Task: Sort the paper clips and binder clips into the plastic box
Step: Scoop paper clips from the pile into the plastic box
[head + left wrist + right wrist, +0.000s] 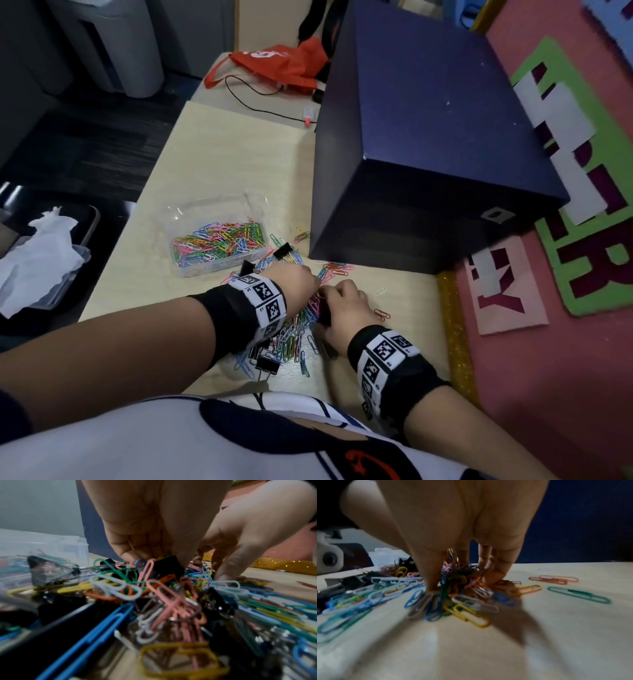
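Observation:
A clear plastic box [219, 240] holding many coloured paper clips stands left of centre on the pale table [219, 164]. In front of it lies a loose pile of paper clips [294, 330] mixed with black binder clips [268, 365]; another binder clip [284, 251] lies beside the box. Both hands meet over the pile. My left hand [313, 279] curls its fingers [137, 547] down into the clips beside a black binder clip [164, 566]. The thumb and fingers [494, 572] of my right hand [462, 577] close round a tangled bunch of paper clips [462, 574].
A large dark blue box [428, 137] stands just behind the pile, on the right. A pink board with a gold glitter edge [455, 335] borders the table's right side. An orange bag [281, 65] and a black cable [260, 102] lie far back. Crumpled tissue [37, 253] sits off the left edge.

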